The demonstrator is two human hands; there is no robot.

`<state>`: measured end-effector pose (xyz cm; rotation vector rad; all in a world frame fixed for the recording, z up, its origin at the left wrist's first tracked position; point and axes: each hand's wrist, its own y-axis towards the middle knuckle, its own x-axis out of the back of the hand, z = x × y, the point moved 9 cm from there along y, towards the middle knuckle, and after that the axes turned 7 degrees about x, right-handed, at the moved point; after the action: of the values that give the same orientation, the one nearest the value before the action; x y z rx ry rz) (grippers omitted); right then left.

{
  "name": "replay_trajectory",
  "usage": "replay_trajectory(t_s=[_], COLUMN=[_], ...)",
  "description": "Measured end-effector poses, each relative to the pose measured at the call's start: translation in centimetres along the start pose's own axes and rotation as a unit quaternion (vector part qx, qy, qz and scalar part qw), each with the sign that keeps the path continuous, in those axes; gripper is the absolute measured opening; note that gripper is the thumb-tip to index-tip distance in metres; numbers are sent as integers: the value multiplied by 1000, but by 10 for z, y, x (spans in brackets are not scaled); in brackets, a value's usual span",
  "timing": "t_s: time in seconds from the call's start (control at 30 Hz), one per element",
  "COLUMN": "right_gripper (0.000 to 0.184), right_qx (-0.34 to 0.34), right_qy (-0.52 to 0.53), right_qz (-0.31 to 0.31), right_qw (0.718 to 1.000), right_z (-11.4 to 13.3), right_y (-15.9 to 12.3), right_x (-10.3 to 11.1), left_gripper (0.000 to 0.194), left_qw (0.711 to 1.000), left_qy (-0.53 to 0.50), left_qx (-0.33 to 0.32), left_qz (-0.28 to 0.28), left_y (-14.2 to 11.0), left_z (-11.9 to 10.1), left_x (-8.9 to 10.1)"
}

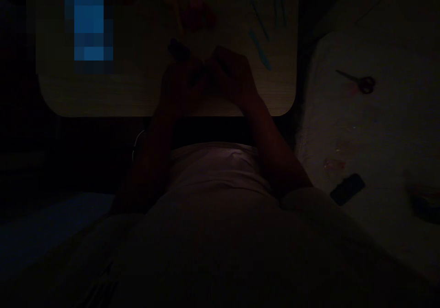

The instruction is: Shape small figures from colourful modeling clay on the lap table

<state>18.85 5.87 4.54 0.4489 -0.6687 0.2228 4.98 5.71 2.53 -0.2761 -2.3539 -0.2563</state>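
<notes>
The view is very dark. My left hand (179, 82) and my right hand (233, 75) meet above the near part of a wooden table (103, 98). The fingers of both are curled inward and pressed close together, thumbs towards each other. Whatever they pinch between them is too dark and small to make out. Just beyond my left fingers lies a dark bluish lump (178, 49). Farther back sits a red and pink mass (197, 15), its shape unclear in the gloom.
Teal plastic tools (260, 50) lie at the table's right. Beside the table, a pale covered surface (388, 129) holds scissors (364, 84), small clear pieces (334, 164) and a dark phone-like slab (348, 189). A pixelated blue patch hides the upper left.
</notes>
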Motion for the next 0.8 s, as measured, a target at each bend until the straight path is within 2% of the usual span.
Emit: replay_trajectory(t_s=[0.07,0.1,0.33,0.47,0.53,0.67,0.73,0.8], right_gripper=[57,56,42,45,43,48,52,52], right_qx=[6,5,-4,-34,-29,2,10,9], right_qy=[5,5,24,26,27,9,1,0], right_qz=[-7,7,-5,7,5,5,-14,-10], right_qw=[1000,1000,1000,999,999,1000,1000,1000], right_z=[1,1,-5,-9,-6,-1,0,0], right_y=[0,0,1,2,2,1,0,0], right_x=[1,-1,-1,-2,-1,-1,2,0], left_gripper=[30,30,34,32,32,37,40,40], left_qw=[1000,1000,1000,1000,1000,1000,999,999], left_qy=[-1,-1,9,3,-8,5,20,26], left_qx=[0,-1,7,-9,-16,4,11,11], left_qz=[-4,-5,15,-6,-8,21,34,31], left_y=[0,0,0,0,-1,-1,-1,-1], left_z=[1,1,2,0,-2,-1,0,2], left_x=[0,0,-3,1,2,-2,-4,-4])
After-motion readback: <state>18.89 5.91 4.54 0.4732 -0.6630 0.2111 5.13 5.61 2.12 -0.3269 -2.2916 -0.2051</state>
